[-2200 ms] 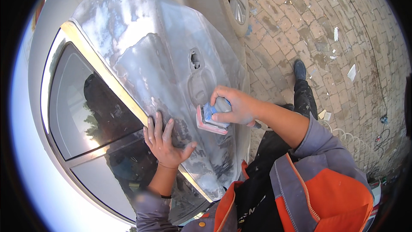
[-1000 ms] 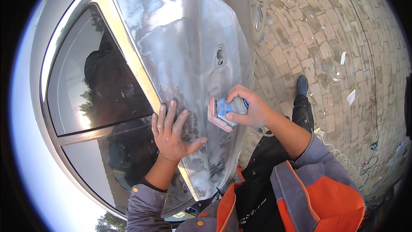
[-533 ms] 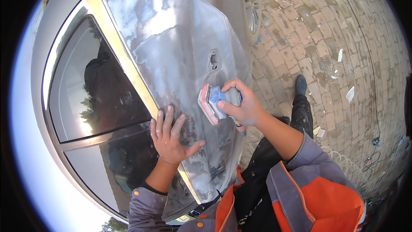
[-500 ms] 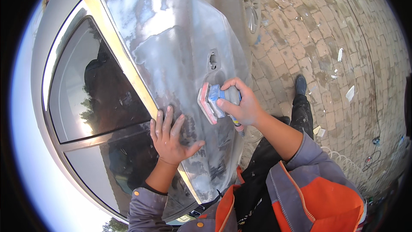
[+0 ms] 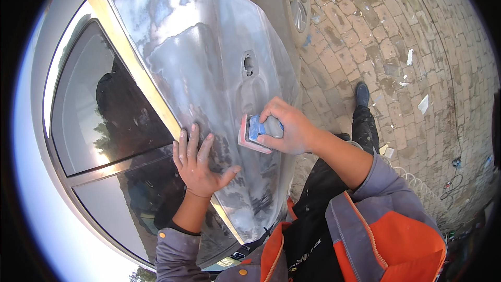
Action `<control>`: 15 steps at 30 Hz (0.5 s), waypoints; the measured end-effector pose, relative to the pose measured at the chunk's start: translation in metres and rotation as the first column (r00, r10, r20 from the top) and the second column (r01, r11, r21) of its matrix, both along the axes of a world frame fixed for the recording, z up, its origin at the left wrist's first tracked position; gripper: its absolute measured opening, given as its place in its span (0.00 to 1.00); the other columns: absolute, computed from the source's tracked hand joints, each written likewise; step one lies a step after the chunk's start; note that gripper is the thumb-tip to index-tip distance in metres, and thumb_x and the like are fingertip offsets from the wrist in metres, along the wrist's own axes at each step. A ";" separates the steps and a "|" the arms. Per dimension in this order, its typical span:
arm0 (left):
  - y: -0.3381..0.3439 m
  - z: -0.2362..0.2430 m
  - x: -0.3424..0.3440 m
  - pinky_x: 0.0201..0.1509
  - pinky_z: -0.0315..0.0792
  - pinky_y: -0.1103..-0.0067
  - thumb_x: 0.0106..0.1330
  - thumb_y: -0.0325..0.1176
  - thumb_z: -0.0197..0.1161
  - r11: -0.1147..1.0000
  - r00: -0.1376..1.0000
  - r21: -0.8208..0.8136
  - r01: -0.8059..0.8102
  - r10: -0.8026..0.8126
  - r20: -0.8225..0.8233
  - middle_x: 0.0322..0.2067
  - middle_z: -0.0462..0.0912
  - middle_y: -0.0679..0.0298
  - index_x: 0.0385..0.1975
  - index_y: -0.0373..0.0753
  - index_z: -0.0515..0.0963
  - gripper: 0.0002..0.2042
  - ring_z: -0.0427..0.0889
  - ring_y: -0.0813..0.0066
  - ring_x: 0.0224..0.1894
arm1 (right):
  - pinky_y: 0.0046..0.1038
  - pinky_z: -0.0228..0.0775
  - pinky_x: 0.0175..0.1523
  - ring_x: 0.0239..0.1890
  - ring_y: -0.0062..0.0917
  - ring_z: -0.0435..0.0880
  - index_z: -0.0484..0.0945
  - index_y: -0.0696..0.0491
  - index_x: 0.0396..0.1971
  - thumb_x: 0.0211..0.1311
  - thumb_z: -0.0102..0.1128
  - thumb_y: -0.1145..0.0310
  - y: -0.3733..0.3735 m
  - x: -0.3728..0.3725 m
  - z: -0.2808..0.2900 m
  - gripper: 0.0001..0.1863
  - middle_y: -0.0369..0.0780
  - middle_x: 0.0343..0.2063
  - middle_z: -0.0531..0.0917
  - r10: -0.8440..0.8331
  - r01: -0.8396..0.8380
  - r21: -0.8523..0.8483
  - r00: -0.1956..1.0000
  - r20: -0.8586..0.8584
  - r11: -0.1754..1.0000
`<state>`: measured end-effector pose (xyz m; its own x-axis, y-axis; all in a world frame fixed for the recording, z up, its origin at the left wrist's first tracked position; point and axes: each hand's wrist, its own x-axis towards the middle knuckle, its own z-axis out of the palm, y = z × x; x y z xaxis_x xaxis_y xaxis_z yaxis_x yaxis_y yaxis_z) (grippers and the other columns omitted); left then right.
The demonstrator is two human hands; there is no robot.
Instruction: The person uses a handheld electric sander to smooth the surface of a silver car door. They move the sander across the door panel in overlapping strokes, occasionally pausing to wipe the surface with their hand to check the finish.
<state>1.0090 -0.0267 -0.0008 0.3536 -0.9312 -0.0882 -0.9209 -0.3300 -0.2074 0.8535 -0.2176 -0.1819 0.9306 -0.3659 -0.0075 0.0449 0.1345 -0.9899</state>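
Note:
My right hand (image 5: 288, 129) grips a blue and grey air sander (image 5: 261, 127) from above, with its pinkish pad against the car door (image 5: 209, 81). The door is sanded to patchy grey and whitish areas, with darker blotches around my hands. My left hand (image 5: 199, 164) lies on the door by the window, fingers spread and holding nothing. Above the sander is the hole of the door handle recess (image 5: 248, 64). Yellow masking tape (image 5: 133, 68) runs along the lower window edge.
The dark side window (image 5: 107, 104) lies left of my left hand. A car wheel (image 5: 297, 2) stands at the upper right. Brick paving (image 5: 376, 36) with paper scraps (image 5: 423, 104) spreads on the right. A coiled pale hose (image 5: 412, 177) hangs near my right sleeve.
The sander has gone from tilted, with its pad edge showing, to lying flatter against the door, slightly lower. My left hand stays spread on the door. The whole view has shifted slightly.

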 end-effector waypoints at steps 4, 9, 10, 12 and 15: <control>0.000 0.000 -0.001 0.82 0.52 0.51 0.60 0.80 0.63 1.000 1.000 -0.002 -0.003 0.003 -0.001 0.73 0.76 0.48 0.66 0.46 0.79 0.46 0.68 0.43 0.78 | 0.41 0.79 0.50 0.47 0.42 0.85 0.78 0.46 0.48 0.59 0.80 0.59 -0.011 -0.005 0.003 0.22 0.40 0.48 0.78 0.138 -0.146 -0.095 0.986 -0.090 0.985; -0.001 0.000 0.000 0.82 0.52 0.51 0.60 0.80 0.63 1.000 1.000 -0.007 0.004 -0.004 0.001 0.73 0.77 0.48 0.66 0.46 0.79 0.46 0.68 0.43 0.78 | 0.42 0.80 0.47 0.44 0.42 0.86 0.78 0.45 0.48 0.59 0.80 0.58 -0.025 -0.004 0.004 0.22 0.39 0.48 0.77 0.205 -0.229 -0.212 0.970 -0.130 0.950; 0.000 0.000 0.000 0.82 0.52 0.51 0.60 0.80 0.63 1.000 1.000 -0.007 0.005 -0.005 0.002 0.73 0.77 0.48 0.65 0.46 0.79 0.46 0.68 0.43 0.78 | 0.43 0.80 0.47 0.43 0.42 0.86 0.78 0.45 0.48 0.58 0.80 0.58 -0.026 -0.004 0.003 0.23 0.39 0.48 0.77 0.211 -0.239 -0.225 0.967 -0.144 0.945; 0.000 0.000 0.000 0.82 0.52 0.51 0.61 0.80 0.62 1.000 1.000 -0.003 0.004 -0.004 -0.001 0.73 0.77 0.48 0.65 0.46 0.80 0.45 0.68 0.43 0.78 | 0.43 0.80 0.46 0.42 0.43 0.87 0.78 0.45 0.48 0.58 0.80 0.58 -0.027 -0.005 0.003 0.23 0.39 0.48 0.77 0.218 -0.252 -0.240 0.963 -0.156 0.937; 0.000 0.001 0.000 0.82 0.52 0.51 0.61 0.80 0.62 1.000 1.000 0.000 0.003 -0.003 -0.004 0.73 0.77 0.48 0.64 0.45 0.80 0.45 0.69 0.44 0.78 | 0.44 0.81 0.47 0.41 0.44 0.87 0.78 0.45 0.48 0.58 0.80 0.57 -0.022 -0.006 0.004 0.23 0.40 0.49 0.77 0.213 -0.237 -0.213 0.968 -0.131 0.948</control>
<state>1.0091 -0.0269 -0.0002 0.3506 -0.9322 -0.0896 -0.9227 -0.3274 -0.2037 0.8477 -0.2394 -0.1778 0.9873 -0.1501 -0.0512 -0.0663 -0.0978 -0.9930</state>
